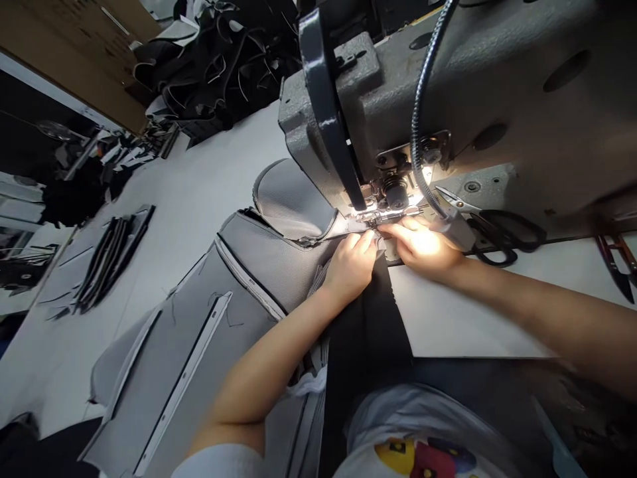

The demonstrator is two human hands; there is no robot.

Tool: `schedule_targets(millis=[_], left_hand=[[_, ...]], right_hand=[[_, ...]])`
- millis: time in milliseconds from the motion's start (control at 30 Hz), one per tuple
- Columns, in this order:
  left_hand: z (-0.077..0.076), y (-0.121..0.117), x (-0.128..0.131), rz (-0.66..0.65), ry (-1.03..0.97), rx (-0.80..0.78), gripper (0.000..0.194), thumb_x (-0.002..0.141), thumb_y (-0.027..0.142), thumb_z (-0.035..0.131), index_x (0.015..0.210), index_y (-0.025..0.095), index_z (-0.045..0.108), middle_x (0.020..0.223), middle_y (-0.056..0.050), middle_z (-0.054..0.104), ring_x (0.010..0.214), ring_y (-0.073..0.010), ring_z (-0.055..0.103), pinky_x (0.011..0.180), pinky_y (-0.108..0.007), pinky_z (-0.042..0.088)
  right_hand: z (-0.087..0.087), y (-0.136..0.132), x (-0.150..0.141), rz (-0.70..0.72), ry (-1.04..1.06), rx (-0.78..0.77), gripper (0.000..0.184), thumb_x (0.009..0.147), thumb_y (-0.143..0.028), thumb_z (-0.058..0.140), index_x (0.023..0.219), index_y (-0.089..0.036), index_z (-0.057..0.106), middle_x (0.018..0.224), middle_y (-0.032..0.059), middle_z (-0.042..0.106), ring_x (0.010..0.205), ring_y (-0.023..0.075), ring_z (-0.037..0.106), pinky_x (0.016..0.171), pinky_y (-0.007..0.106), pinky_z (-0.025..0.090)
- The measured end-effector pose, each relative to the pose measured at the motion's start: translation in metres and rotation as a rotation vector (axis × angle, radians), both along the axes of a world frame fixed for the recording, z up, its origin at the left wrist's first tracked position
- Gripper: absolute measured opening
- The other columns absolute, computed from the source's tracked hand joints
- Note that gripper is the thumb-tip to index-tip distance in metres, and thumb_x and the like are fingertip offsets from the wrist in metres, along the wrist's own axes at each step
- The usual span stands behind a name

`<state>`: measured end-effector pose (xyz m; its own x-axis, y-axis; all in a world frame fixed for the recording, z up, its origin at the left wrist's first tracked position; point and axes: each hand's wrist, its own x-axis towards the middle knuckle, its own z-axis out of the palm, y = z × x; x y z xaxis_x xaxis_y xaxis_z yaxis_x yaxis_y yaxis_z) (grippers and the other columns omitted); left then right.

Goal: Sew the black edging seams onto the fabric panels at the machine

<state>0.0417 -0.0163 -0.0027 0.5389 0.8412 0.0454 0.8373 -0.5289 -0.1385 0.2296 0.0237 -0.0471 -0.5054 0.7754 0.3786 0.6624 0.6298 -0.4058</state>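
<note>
Nearest is the person's printed shirt (430, 459), at the near edge. The grey fabric cover (269, 259) runs from under the sewing machine (448, 79) down the left side, its edge at the lit presser foot (374, 218). The left hand (351, 267) is closed, pinching the edge just on the near side of the foot. The right hand (428, 249) is bent in beside it, index finger reaching toward the foot; glare hides whether it grips. With both so close, fingertips are best placed beside the needle's line, layers flat and edges matched. The cover's bulk could drag, so its weight wants supporting; light guiding should suit better than pulling. The black strip (371, 318) hangs nearer, below the hands. Scissors (502, 232) lie just right of the right hand, snips (620, 259) farther right, dark fabric pieces (223, 66) far left.
</note>
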Motion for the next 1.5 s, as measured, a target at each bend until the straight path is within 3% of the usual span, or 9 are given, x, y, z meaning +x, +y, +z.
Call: schedule_targets(millis=[167,367,733,867,1067,1233,1367,1433,1500], left_hand=[[0.007,0.004,-0.003,-0.035,-0.056,-0.077,0.029,0.089,0.004,0.048,0.108,0.008,0.069,0.118,-0.012,0.068,0.092,-0.0234,0.058,0.089,-0.037,0.053],[0.0,-0.001,-0.001,-0.015,-0.051,-0.024,0.033,0.09,0.005,0.044,0.112,0.006,0.069,0.122,-0.016,0.066,0.099,-0.0252,0.06,0.092,-0.039,0.054],[0.004,0.003,0.003,0.014,-0.078,-0.056,0.039,0.087,0.005,0.045,0.118,0.007,0.068,0.122,-0.016,0.069,0.111,-0.0244,0.064,0.103,-0.039,0.052],[0.003,0.005,0.004,0.015,-0.009,-0.053,0.038,0.089,0.004,0.043,0.119,0.006,0.067,0.125,-0.017,0.067,0.114,-0.0241,0.064,0.104,-0.038,0.052],[0.002,0.01,0.003,-0.045,0.112,-0.074,0.041,0.092,0.003,0.043,0.129,0.003,0.06,0.129,-0.017,0.065,0.124,-0.0257,0.059,0.104,-0.036,0.052],[0.006,0.014,-0.001,-0.064,0.04,-0.126,0.037,0.092,0.006,0.045,0.125,0.0,0.061,0.127,-0.019,0.066,0.124,-0.0261,0.059,0.11,-0.038,0.048],[0.018,0.002,-0.012,0.05,-0.241,-0.143,0.035,0.087,0.011,0.052,0.121,0.009,0.062,0.127,-0.014,0.065,0.122,-0.0233,0.059,0.111,-0.039,0.047],[0.025,-0.008,-0.016,0.142,-0.328,-0.115,0.032,0.083,0.01,0.053,0.114,0.012,0.062,0.124,-0.013,0.065,0.119,-0.0234,0.059,0.107,-0.039,0.049],[0.03,-0.017,-0.018,0.145,-0.306,-0.143,0.025,0.081,0.007,0.05,0.101,0.014,0.062,0.113,-0.011,0.066,0.111,-0.0227,0.059,0.102,-0.038,0.051]], right_hand=[[0.009,0.005,-0.003,0.067,-0.171,-0.022,0.043,0.096,-0.018,0.038,0.129,-0.022,0.065,0.096,0.0088,0.063,0.089,0.0206,0.056,0.083,0.031,0.045],[0.02,0.002,-0.01,-0.012,-0.216,-0.118,0.039,0.097,-0.023,0.04,0.127,-0.022,0.066,0.096,0.0089,0.065,0.09,0.0225,0.056,0.081,0.031,0.042],[0.024,-0.001,-0.012,0.035,-0.249,-0.028,0.037,0.099,-0.024,0.041,0.124,-0.018,0.067,0.093,0.0124,0.064,0.084,0.0245,0.056,0.078,0.036,0.043],[0.02,0.0,-0.008,0.043,-0.218,0.009,0.037,0.097,-0.021,0.041,0.122,-0.015,0.068,0.09,0.0121,0.063,0.085,0.025,0.056,0.083,0.038,0.044],[0.005,-0.002,0.001,0.036,-0.146,0.094,0.038,0.095,-0.017,0.037,0.112,-0.014,0.071,0.078,0.0091,0.061,0.078,0.0235,0.053,0.075,0.035,0.043],[0.011,-0.001,0.008,0.273,-0.01,0.124,0.032,0.091,-0.012,0.039,0.085,-0.018,0.07,0.08,0.0068,0.061,0.079,0.0202,0.053,0.08,0.036,0.045],[0.017,-0.021,-0.002,0.643,-0.001,0.122,0.035,0.087,-0.017,0.051,0.118,-0.015,0.066,0.115,0.013,0.064,0.114,0.0257,0.053,0.098,0.043,0.045],[0.018,-0.038,-0.021,0.668,-0.077,0.099,0.048,0.086,-0.027,0.056,0.129,-0.006,0.06,0.126,0.0198,0.06,0.125,0.0318,0.049,0.106,0.05,0.041],[0.017,-0.054,-0.046,0.592,-0.172,0.045,0.049,0.086,-0.035,0.058,0.121,-0.002,0.064,0.121,0.0237,0.062,0.122,0.0373,0.05,0.106,0.057,0.039]])
